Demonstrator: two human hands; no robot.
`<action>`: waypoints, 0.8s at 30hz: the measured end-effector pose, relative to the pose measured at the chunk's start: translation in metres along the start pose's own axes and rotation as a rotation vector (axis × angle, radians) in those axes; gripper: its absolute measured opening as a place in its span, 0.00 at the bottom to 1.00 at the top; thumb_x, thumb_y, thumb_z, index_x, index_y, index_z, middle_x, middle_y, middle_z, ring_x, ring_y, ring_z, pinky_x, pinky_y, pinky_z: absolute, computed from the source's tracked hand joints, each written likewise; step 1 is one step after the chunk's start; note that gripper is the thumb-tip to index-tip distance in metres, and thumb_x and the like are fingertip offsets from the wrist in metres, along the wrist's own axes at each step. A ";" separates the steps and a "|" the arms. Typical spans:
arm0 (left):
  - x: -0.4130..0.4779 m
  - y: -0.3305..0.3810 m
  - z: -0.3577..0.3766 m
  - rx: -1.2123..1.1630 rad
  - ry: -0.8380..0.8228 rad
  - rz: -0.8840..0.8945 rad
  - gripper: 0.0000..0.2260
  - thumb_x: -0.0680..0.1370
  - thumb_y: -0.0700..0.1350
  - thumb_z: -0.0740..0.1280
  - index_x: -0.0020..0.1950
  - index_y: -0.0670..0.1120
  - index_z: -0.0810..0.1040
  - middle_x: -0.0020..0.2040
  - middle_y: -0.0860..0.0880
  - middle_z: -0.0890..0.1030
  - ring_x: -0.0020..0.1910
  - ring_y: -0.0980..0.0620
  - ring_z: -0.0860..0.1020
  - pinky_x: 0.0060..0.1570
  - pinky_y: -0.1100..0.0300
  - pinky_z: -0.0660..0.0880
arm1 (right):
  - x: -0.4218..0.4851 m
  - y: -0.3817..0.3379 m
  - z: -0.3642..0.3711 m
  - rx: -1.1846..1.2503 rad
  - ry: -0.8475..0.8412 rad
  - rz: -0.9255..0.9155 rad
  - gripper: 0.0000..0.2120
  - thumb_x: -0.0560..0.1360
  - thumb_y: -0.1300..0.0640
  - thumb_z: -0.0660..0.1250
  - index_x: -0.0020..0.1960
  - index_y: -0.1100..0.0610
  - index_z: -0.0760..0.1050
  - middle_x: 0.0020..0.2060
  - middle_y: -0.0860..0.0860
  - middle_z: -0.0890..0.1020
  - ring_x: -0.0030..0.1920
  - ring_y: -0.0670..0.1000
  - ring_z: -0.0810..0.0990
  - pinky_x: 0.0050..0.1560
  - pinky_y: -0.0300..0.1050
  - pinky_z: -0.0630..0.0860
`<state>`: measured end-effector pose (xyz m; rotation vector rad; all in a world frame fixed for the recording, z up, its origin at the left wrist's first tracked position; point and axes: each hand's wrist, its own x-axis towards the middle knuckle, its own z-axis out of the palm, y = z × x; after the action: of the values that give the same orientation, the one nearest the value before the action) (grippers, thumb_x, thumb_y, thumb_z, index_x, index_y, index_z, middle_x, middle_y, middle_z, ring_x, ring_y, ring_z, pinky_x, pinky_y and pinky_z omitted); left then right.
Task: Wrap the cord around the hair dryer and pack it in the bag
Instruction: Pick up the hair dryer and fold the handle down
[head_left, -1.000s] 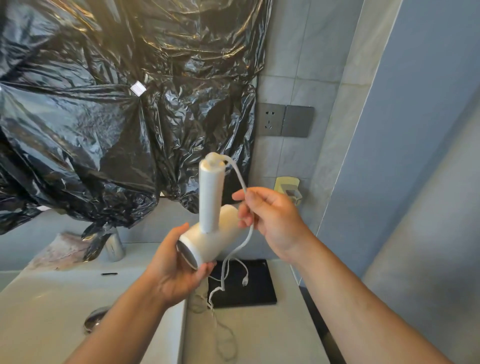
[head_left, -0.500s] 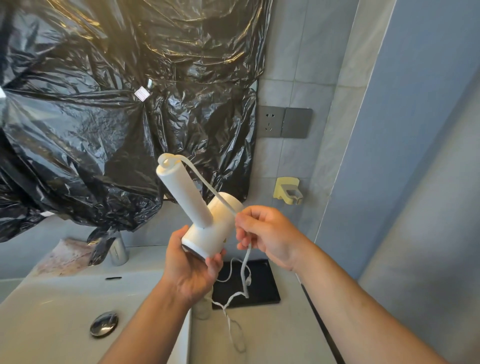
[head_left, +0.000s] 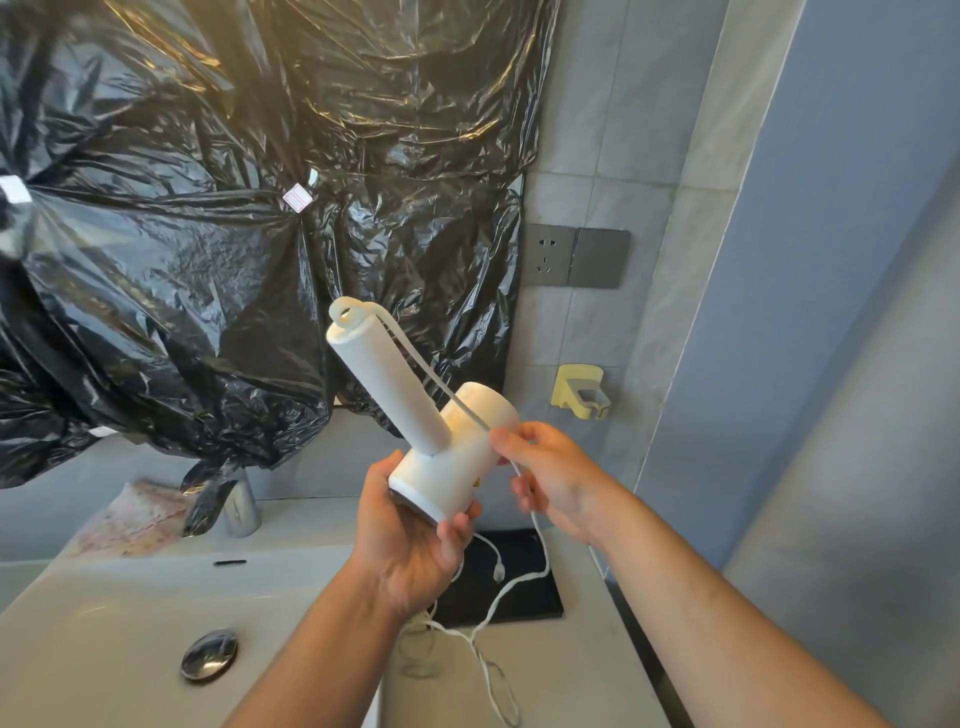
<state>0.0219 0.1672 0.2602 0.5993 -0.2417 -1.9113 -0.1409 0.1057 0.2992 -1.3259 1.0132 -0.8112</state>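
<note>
The white hair dryer (head_left: 457, 462) is held up in the air over the edge of the sink basin (head_left: 104, 623), with its handle slanting up and to the left and its barrel pointing away toward the wall. The left hand (head_left: 410, 540) cups the near end of the barrel from below, fingers and thumb curled round it. The white cord (head_left: 535, 522) leaves the tip of the handle, runs taut down across the barrel and passes into the right hand (head_left: 556, 478), which pinches it between thumb and curled fingers just beside the barrel. Below that hand the cord hangs slack and trails onto the countertop (head_left: 571, 675), looping over a flat black bag (head_left: 535, 605) that lies there against the wall. The cord rests on top of the bag, not in it, and whether the bag is open cannot be told. The basin holds only its chrome drain stopper (head_left: 209, 653). Behind it a chrome faucet (head_left: 241, 512) stands partly under crumpled black plastic sheeting (head_left: 208, 234) that covers the wall above. To the right, on the tiles, are a grey wall socket (head_left: 549, 254) and a yellow holder (head_left: 579, 397).
</note>
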 end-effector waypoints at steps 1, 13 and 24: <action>0.000 0.000 0.002 0.007 -0.025 -0.031 0.26 0.72 0.60 0.64 0.51 0.37 0.81 0.38 0.38 0.76 0.22 0.45 0.77 0.17 0.63 0.74 | 0.001 0.001 0.000 0.044 -0.020 0.011 0.21 0.69 0.43 0.73 0.54 0.55 0.73 0.46 0.54 0.78 0.27 0.46 0.71 0.26 0.39 0.68; -0.043 0.026 0.015 1.227 0.620 0.581 0.24 0.78 0.63 0.58 0.42 0.42 0.76 0.32 0.47 0.78 0.31 0.46 0.76 0.34 0.52 0.76 | 0.009 -0.001 -0.017 0.299 0.065 0.057 0.08 0.74 0.54 0.69 0.47 0.58 0.73 0.26 0.49 0.72 0.20 0.42 0.62 0.17 0.33 0.55; -0.031 0.097 0.029 3.015 0.058 1.460 0.39 0.64 0.59 0.79 0.69 0.42 0.71 0.56 0.42 0.81 0.55 0.41 0.79 0.64 0.42 0.73 | 0.009 -0.031 -0.016 -0.036 0.129 0.090 0.13 0.67 0.51 0.76 0.45 0.56 0.76 0.29 0.51 0.68 0.23 0.45 0.59 0.19 0.34 0.54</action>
<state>0.0951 0.1522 0.3356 -1.3819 2.6509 -1.3466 -0.1502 0.0883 0.3292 -1.2621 1.1859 -0.8220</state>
